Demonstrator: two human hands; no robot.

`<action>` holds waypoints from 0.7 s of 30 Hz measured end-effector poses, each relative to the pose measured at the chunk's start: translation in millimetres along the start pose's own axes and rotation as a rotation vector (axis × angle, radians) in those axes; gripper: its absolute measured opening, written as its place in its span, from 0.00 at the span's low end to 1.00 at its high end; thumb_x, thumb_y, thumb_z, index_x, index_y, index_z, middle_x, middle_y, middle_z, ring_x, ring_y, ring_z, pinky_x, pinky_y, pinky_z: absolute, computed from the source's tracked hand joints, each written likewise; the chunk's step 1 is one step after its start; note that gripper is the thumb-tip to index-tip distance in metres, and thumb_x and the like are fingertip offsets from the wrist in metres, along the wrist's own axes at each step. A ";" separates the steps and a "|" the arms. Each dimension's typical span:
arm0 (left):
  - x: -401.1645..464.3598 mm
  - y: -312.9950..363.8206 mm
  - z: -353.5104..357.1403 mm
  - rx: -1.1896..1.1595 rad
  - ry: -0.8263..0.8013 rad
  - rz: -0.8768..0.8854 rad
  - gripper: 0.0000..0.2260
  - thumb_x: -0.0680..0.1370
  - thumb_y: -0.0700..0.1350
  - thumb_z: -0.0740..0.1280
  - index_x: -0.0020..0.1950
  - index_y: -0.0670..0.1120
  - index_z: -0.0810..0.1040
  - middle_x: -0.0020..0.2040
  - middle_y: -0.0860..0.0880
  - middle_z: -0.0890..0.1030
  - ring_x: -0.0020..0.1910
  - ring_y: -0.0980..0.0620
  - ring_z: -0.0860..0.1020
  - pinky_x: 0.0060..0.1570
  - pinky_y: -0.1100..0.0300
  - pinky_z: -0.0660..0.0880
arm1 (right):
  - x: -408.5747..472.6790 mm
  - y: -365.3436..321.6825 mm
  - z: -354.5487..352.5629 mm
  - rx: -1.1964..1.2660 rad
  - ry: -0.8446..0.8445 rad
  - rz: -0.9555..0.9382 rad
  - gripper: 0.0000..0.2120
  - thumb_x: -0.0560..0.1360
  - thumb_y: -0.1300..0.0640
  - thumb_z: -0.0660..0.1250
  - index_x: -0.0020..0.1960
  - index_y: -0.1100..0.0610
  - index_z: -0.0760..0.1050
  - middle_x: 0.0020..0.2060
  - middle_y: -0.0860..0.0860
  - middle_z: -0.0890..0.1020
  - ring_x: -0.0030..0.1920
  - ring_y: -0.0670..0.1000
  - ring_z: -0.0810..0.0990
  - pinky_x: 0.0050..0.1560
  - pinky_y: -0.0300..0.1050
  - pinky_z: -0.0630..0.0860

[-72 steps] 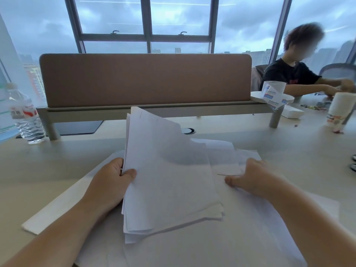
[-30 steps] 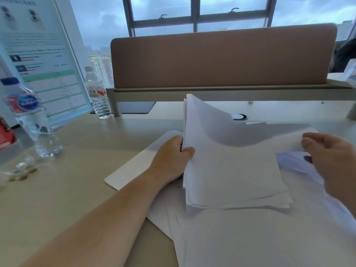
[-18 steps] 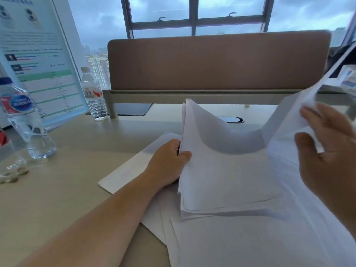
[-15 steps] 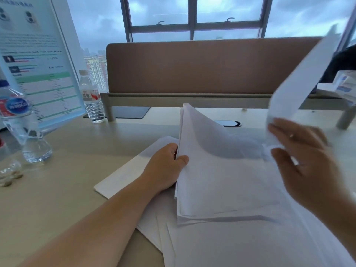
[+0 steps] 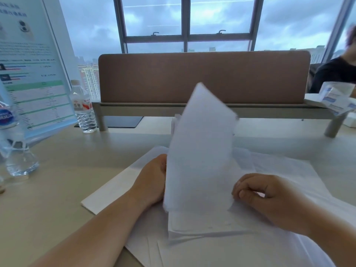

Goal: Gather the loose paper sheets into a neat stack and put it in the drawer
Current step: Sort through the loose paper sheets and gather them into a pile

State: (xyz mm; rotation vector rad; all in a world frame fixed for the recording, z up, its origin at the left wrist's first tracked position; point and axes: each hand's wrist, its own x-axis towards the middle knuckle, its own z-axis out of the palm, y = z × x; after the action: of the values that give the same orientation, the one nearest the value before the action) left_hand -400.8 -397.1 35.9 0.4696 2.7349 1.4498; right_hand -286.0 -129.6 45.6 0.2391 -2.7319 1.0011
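Sheets are partly gathered
A propped stack [image 5: 200, 214] is held by the left hand [image 5: 152, 182]; one sheet [image 5: 202, 147] is pinched by the right hand [image 5: 267, 197]. Loose sheets [image 5: 289, 174] remain; no drawer is seen.

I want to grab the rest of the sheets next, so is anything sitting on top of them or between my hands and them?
Nothing visible blocks them. The loose sheets lie bare on the desk right under both hands; the right hand pinches one sheet against the stack the left hand holds. The bottles stand far left. No drawer is in view.
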 end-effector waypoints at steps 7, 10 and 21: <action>0.1 2.5 -2.2 -0.030 0.004 -0.036 0.06 0.81 0.50 0.67 0.51 0.52 0.83 0.46 0.57 0.87 0.47 0.52 0.84 0.51 0.52 0.81 | 3.2 6.0 -6.2 0.103 0.075 0.286 0.15 0.80 0.53 0.65 0.36 0.52 0.82 0.32 0.49 0.83 0.33 0.53 0.78 0.39 0.47 0.75; -2.0 5.5 -2.5 -0.098 0.026 -0.133 0.14 0.81 0.51 0.66 0.43 0.42 0.72 0.38 0.46 0.79 0.37 0.47 0.73 0.41 0.53 0.69 | 2.3 -0.6 -7.6 0.059 0.115 0.299 0.16 0.80 0.53 0.64 0.35 0.51 0.82 0.34 0.46 0.84 0.34 0.46 0.79 0.44 0.48 0.77; 2.5 5.7 -7.5 -0.060 -0.093 -0.147 0.10 0.71 0.49 0.71 0.52 0.51 0.82 0.47 0.50 0.89 0.47 0.46 0.87 0.55 0.41 0.83 | -3.8 -9.4 -10.9 0.175 -0.102 0.238 0.15 0.82 0.57 0.64 0.42 0.50 0.86 0.40 0.44 0.87 0.30 0.46 0.79 0.32 0.44 0.75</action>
State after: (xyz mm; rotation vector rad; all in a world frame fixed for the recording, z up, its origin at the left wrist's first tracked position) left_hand -402.8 -399.5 45.1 0.3181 2.5852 1.4320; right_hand -278.5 -129.3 58.5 -0.0082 -2.8145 1.3278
